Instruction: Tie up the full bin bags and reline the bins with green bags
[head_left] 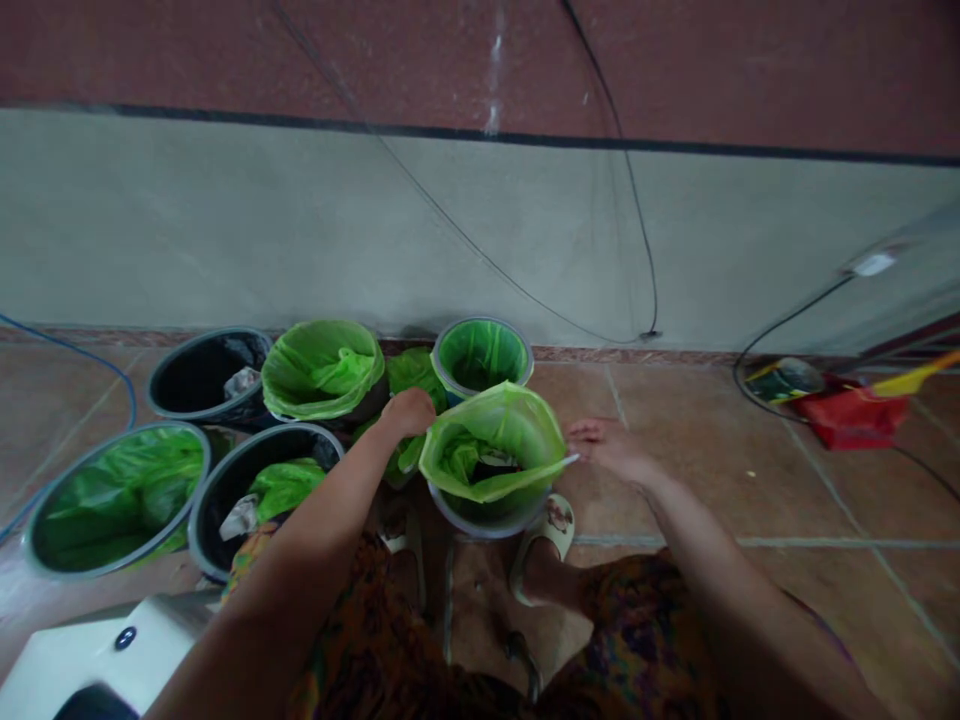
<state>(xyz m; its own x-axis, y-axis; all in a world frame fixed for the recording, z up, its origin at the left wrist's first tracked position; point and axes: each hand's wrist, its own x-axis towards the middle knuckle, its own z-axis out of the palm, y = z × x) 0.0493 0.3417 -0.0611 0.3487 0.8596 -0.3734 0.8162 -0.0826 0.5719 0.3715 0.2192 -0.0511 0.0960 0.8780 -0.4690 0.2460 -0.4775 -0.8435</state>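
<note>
A round bin (480, 515) lined with a green plastic bag (517, 420) stands on the tiled floor between my feet. My left hand (409, 410) is closed on the bag's edge at the bin's left rim. On the right side, my right hand (611, 448) pinches a stretched corner of the same bag. Some crumpled waste lies inside the bag.
Several more bins stand to the left and behind: a grey one with a green liner (112, 500), a dark one (255, 480), a black one (206, 375), a green-bagged one (322, 370) and a green one (484, 355). A red dustpan (851, 415) lies far right. Cables hang on the wall.
</note>
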